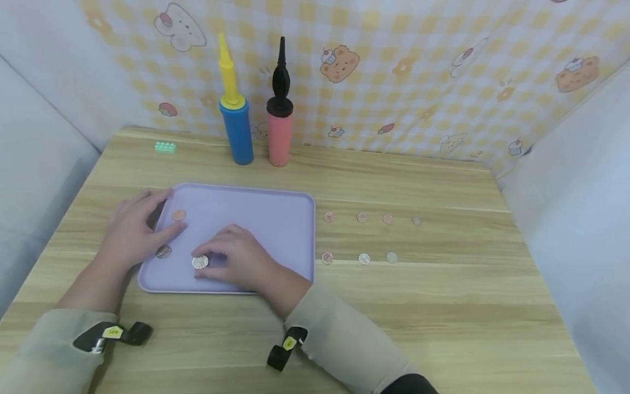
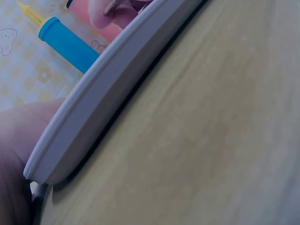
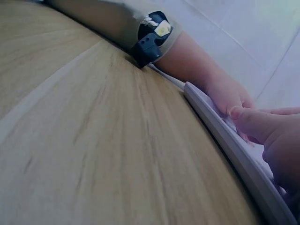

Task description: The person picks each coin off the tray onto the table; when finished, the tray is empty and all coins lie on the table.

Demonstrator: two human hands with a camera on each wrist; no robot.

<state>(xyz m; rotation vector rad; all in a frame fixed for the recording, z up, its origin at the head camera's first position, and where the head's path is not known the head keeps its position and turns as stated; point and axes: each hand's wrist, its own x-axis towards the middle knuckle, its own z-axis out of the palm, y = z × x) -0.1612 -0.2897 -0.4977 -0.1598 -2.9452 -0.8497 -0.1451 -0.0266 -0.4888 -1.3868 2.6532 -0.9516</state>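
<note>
My right hand (image 1: 238, 260) pinches a silver coin (image 1: 200, 262) between thumb and fingers, over the lower left part of a lavender tray (image 1: 256, 210). In the left wrist view, the fingertips holding the coin (image 2: 113, 6) show beyond the tray's rim (image 2: 93, 93). Across the tray's left edge lies my left hand (image 1: 132, 227), its fingers extended and its thumb reaching inward over the tray. A copper-coloured coin (image 1: 179, 215) sits between that thumb and forefinger. Just below the thumb is a darker coin (image 1: 163, 251), also on the tray.
Right of the tray, several coins lie in two rows; a copper one (image 1: 328, 217) begins the upper row, another (image 1: 327, 258) the lower. Behind the tray stand a blue hand pump (image 1: 239, 134) and a pink one (image 1: 279, 139). A mint toy brick (image 1: 164, 147) is at the back left.
</note>
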